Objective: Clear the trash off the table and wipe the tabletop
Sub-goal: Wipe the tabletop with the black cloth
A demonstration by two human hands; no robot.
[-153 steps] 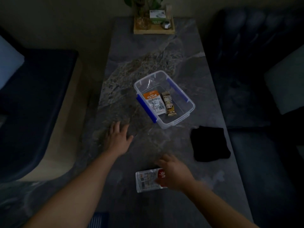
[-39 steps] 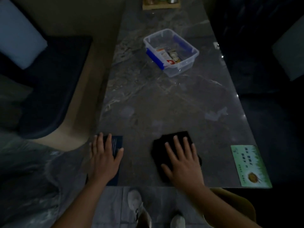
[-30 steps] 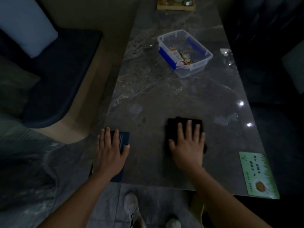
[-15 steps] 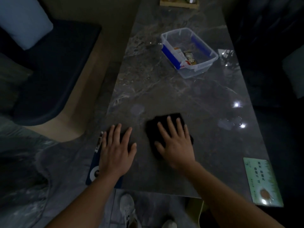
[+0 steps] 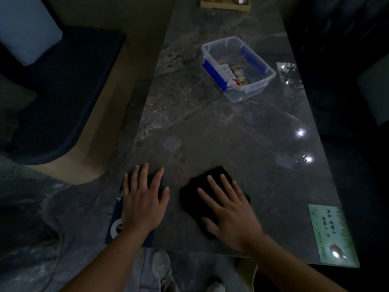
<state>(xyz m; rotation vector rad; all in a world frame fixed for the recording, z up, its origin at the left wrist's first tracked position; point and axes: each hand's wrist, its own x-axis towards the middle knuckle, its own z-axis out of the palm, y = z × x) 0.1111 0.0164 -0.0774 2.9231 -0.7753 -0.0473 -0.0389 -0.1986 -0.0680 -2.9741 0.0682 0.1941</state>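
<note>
Since half a second ago, right hand [image 5: 233, 216] with the black cloth [image 5: 195, 192] slid right, away from the left hand [image 5: 143, 203]; view shifted a little. Right grip: fingers spread flat, pressing the cloth on the bench [image 5: 221, 131], not closed around it. Left grip: also flat and apart, resting on a dark blue card [image 5: 114, 228] at the bench's near-left corner. Clear bin [image 5: 250, 91] with blue latches sits well beyond the right hand, wrappers [image 5: 231, 74] inside. Green card [image 5: 330, 232] right of the right hand, at the edge. Bench is dark glossy marble with light glints. Dim room; dark seat left, dark sofa right, wooden tray [image 5: 225, 5] at far end.
</note>
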